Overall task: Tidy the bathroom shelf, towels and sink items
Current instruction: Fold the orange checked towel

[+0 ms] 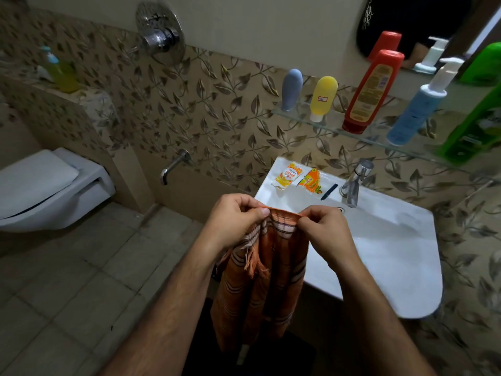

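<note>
So the orange checked towel (267, 272) sits low in the middle of the frame, hanging down in folds with a frayed fringe showing on its left side; the person's left hand (233, 218) pinches its top edge between thumb and curled fingers, and the right hand (324, 229) pinches the same edge just beside it, so both hands are closed tight on the cloth with a short stretch of hem between them; behind the hands is the white sink (385, 240), running off toward the right of the frame, with a chrome tap (353, 183) at its back; along the sink's back ledge, left of the tap, lie a yellow sachet (288, 176), an orange sachet (312, 181) and a small dark stick-like thing (328, 191), too small to tell what; above that, upper right, a glass shelf (303, 115) carries a grey tube (291, 89), a yellow tube (323, 97), a red bottle (372, 90), a blue pump bottle (418, 109) and a green bottle (474, 126) at the frame's edge; a white toilet (51, 185) sits at the left.
</note>
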Demonstrator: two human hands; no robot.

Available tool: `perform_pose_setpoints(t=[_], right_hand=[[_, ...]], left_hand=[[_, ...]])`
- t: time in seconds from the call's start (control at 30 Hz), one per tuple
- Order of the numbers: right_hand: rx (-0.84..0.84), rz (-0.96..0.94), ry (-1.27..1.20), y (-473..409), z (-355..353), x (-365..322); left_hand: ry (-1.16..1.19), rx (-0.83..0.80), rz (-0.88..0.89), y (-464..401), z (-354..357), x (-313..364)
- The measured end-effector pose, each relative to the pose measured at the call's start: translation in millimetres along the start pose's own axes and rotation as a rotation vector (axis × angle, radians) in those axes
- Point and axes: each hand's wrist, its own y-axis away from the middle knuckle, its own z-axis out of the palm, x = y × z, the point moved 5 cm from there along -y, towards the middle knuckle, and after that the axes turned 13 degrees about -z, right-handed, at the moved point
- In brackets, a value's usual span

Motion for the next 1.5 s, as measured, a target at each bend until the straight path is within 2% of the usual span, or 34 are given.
perform_pose_setpoints(t=[0.07, 0.1, 0.17, 0.23, 0.3, 0.37, 0.4, 0.53, 0.7, 0.73, 0.8, 0.87, 0.9, 1.0, 1.2, 1.3, 1.37, 1.5], right_hand=[[-0.180, 0.047, -0.275, 5, 7, -4], [-0.271, 0.052, -0.338, 8, 9, -7], [-0.403, 0.052, -0.346, 14, 10, -12], [-0.438, 0.047, -0.228, 16, 6, -14], [-0.372, -0.044, 0.077, 14, -3, -17], [-0.198, -0.148, 0.381, 9, -13, -24], [-0.132, -0.158, 0.412, 8, -16, -26], [-0.046, -0.063, 0.183, 4, -11, -17], [0.129, -0.063, 0.353, 0, -8, -6], [0.131, -0.031, 0.282, -3, -8, 0], [0.071, 0.068, -0.083, -5, -3, 8], [-0.069, 0.129, -0.456, -2, 4, 5], [-0.171, 0.134, -0.564, 0, 8, -1], [-0.378, 0.087, -0.647, 5, 19, -16], [-0.167, 0.056, -0.740, -5, 33, -17], [-0.125, 0.015, -0.633, -8, 40, -18], [-0.204, -0.024, -0.546, -8, 46, -21], [-0.312, -0.092, -0.468, -6, 47, -26]], left_hand=[[-0.003, 0.082, -0.021, -5, -11, -1], [-0.008, 0.114, -0.038, -7, -15, -1], [-0.040, 0.146, -0.061, -8, -20, -1], [-0.070, 0.182, -0.070, -10, -25, -1], [-0.072, 0.184, -0.091, -11, -29, -3], [-0.051, 0.143, -0.112, -9, -30, -5], [-0.042, 0.125, -0.117, -8, -29, -6], [-0.036, 0.130, -0.125, -10, -33, -7], [0.002, 0.029, -0.073, -5, -30, 1], [0.017, 0.027, -0.056, -4, -32, 4], [0.049, 0.065, -0.054, -8, -40, 7], [0.045, 0.093, -0.095, -15, -45, 3], [0.025, 0.099, -0.120, -18, -44, -1], [-0.038, 0.132, -0.172, -27, -35, -15], [0.024, 0.148, -0.194, -27, -28, -42], [0.050, 0.058, -0.057, -15, -17, -38], [0.061, -0.092, 0.020, -10, -6, -29], [0.091, -0.357, -0.031, -5, 6, -20]])
